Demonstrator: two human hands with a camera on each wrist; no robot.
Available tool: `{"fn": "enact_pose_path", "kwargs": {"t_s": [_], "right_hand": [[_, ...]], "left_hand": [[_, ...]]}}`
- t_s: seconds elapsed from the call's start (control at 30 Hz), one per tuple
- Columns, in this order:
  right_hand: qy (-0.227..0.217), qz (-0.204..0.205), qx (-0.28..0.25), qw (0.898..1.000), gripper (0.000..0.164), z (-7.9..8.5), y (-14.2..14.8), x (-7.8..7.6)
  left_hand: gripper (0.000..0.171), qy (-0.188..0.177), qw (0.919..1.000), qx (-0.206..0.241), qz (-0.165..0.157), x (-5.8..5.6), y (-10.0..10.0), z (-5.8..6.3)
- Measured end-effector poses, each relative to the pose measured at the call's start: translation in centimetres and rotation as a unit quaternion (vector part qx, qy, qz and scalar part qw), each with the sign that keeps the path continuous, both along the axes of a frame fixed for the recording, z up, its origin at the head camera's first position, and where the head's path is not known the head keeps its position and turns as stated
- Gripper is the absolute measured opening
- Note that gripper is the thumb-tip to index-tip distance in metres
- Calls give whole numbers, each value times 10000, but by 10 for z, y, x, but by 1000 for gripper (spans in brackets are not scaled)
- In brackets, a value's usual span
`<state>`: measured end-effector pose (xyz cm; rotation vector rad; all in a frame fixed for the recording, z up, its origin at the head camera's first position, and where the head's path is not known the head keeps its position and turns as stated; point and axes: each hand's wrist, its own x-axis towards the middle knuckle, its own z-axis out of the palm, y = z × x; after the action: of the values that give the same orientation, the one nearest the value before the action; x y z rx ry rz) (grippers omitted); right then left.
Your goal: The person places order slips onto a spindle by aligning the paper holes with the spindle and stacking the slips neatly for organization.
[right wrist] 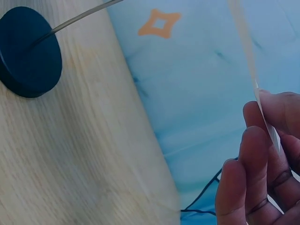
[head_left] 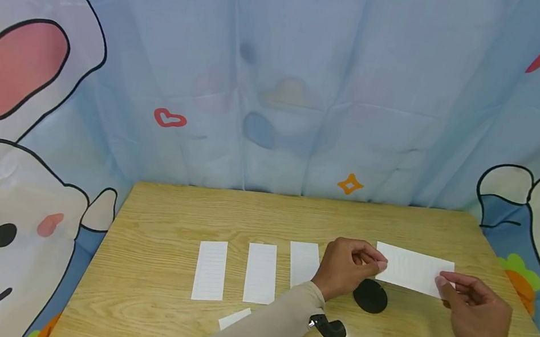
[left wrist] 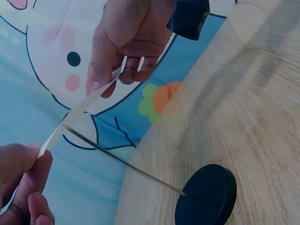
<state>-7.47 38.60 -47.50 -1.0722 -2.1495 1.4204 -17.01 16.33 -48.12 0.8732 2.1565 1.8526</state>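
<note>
A white ruled paper slip [head_left: 416, 270] is held level in the air between both hands. My left hand [head_left: 346, 265] pinches its left end between thumb and fingers. My right hand [head_left: 479, 316] pinches the opposite end the same way. Below the slip, a bill spike with a round black base [head_left: 370, 296] stands on the table. Its thin metal rod [left wrist: 126, 163] rises toward the slip, and in the left wrist view the tip is right at the paper's underside, near the middle. From the head view the slip hides the rod.
Three white slips lie in a row on the wooden table [head_left: 157, 268]: a left one [head_left: 210, 271], a middle one [head_left: 261, 274] and a right one [head_left: 303, 262] partly behind my left hand. Another slip [head_left: 233, 319] lies partly under my left sleeve. A patterned curtain [head_left: 297, 51] hangs behind.
</note>
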Motion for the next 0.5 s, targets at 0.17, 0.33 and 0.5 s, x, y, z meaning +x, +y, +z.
{"fn": "enact_pose_path", "kwargs": {"t_s": [0.17, 0.33, 0.5], "right_hand": [[85, 84, -9, 9999, 24, -6, 0, -1], [133, 115, -1, 9998, 21, -10, 0, 0], [255, 155, -21, 9996, 19, -14, 0, 0]], "left_hand": [[7, 9, 10000, -30, 72, -1, 0, -3], [7, 20, 10000, -31, 73, -2, 1, -5], [7, 89, 9998, -103, 110, -2, 1, -6]]}}
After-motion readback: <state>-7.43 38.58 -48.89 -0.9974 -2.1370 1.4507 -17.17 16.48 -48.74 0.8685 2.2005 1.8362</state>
